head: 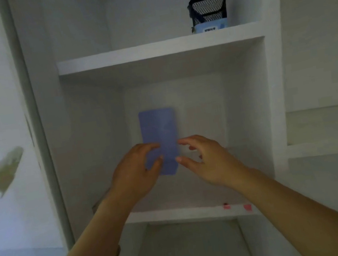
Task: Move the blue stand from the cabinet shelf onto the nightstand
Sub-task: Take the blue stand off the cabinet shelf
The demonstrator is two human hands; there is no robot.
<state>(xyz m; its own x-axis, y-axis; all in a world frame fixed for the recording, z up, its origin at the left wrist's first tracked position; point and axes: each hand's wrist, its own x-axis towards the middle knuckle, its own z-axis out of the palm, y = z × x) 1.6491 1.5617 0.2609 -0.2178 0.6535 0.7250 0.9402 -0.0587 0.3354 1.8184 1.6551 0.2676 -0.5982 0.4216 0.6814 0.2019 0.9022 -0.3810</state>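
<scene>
A blue stand (159, 129), a flat upright rectangular panel with a smaller foot below, is in the middle compartment of the white cabinet, over its shelf (190, 213). My left hand (136, 172) grips the stand's lower left edge between thumb and fingers. My right hand (204, 160) is at the lower right edge, fingers spread; its fingertips touch or nearly touch the panel. The image is blurred. No nightstand is in view.
On the upper shelf (151, 49) a black mesh basket (209, 8) stands on a light blue packet (210, 26) at the right. A pale green patch (7, 169) marks the left wall. Small red marks (247, 206) sit on the shelf's front edge.
</scene>
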